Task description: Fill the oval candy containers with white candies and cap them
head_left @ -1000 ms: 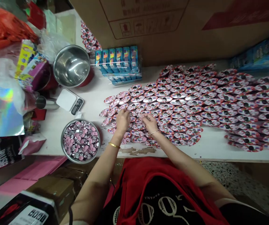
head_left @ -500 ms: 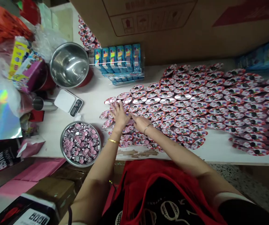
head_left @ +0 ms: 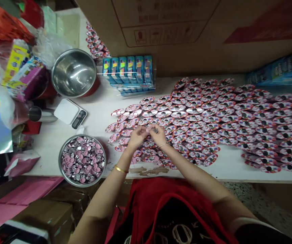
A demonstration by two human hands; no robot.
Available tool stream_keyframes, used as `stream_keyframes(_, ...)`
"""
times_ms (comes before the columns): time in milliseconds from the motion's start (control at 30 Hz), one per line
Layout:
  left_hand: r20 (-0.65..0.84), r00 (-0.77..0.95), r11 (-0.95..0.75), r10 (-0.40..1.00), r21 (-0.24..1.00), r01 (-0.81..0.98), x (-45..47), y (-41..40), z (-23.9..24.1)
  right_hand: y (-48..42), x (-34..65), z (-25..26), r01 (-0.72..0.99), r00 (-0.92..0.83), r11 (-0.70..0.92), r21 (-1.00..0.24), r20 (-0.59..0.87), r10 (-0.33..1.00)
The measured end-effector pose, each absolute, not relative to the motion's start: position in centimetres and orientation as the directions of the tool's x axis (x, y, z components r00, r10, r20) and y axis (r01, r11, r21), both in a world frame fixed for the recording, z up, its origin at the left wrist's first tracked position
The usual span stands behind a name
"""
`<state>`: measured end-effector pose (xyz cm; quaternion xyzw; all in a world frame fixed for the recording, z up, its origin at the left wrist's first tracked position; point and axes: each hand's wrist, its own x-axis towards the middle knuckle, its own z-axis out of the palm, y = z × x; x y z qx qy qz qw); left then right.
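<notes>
My left hand (head_left: 137, 137) and my right hand (head_left: 158, 136) meet fingertip to fingertip above the packed rows of red-and-white packets (head_left: 196, 125). Both are closed in a pinch, and a small pink cap (head_left: 148, 129) shows where their fingertips come together. The packets stand upright with pointed-oval tops; many have a dark round opening in the middle. Toward the left end, several tops carry pink caps, such as the one on a packet (head_left: 114, 137). A steel bowl (head_left: 60, 163) of loose pink-and-silver caps stands left of my left forearm.
Behind the bowl lie a white scale (head_left: 65, 111) and a deep steel pot (head_left: 72, 73). A wrapped pack of blue boxes (head_left: 127, 73) stands in front of a large cardboard box (head_left: 171, 51). Plastic bags and colourful cartons (head_left: 26, 79) crowd the left side.
My left hand has drawn back from the capped packets, its spread fingers closing into a pinch against my right fingertips. My right hand has shifted slightly right. The view has shifted a little.
</notes>
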<state>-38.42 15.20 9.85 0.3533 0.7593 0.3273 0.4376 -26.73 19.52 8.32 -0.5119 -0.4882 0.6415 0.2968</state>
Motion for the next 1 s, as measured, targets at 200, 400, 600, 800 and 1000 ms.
stream_keyframes(200,-0.434,-0.46,0.596,0.775,0.743,0.304,-38.6,17.5,9.7,20.5,-26.5,9.4,-0.12,-0.349,-0.568,-0.814,-0.501,0.792)
stream_keyframes(400,-0.484,-0.512,0.697,0.709,0.375,0.611,-41.2,22.2,9.8,21.9,-24.2,10.0,-0.265,-0.528,-0.733,-0.627,-0.542,0.654)
stream_keyframes(600,-0.581,-0.494,0.658,0.647,0.099,0.746,-41.8,24.2,9.5,22.2,-23.3,9.8,-0.333,-0.605,-0.791,-0.513,-0.528,0.596)
stream_keyframes(800,-0.469,-0.39,0.517,0.792,0.176,0.838,-41.2,23.1,11.1,22.1,-23.5,9.9,-0.315,-0.513,-0.831,-0.459,-0.654,0.556)
stream_keyframes(1000,-0.148,-0.061,0.148,0.987,0.701,0.698,-37.6,19.7,12.1,21.9,-24.8,10.1,-0.346,-0.424,-0.816,-0.463,-0.699,0.576)
